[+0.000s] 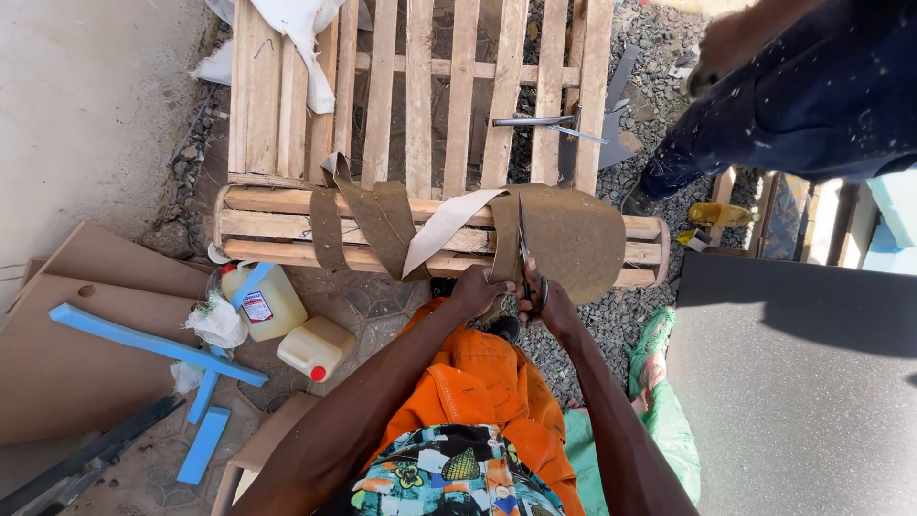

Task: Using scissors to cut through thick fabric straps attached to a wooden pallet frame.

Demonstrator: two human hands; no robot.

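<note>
A wide piece of brown leather-like material (564, 239) lies draped over a wooden frame (267, 225) in front of me. My right hand (544, 304) is closed on the handles of a pair of scissors (524, 256), whose blades point up into the material. My left hand (478, 289) pinches the lower edge of the same brown sheet just left of the blades. Several cut brown strips (377, 225) and one pale strip (444, 225) hang over the frame to the left.
A slatted wooden pallet (420, 86) lies beyond the frame, with a metal tool (535, 121) on it. Two yellowish jerrycans (287, 320) and blue foam pieces (153, 344) sit at left. Another person in dark blue clothing (812, 96) stands at upper right. A dark board (793, 382) is at right.
</note>
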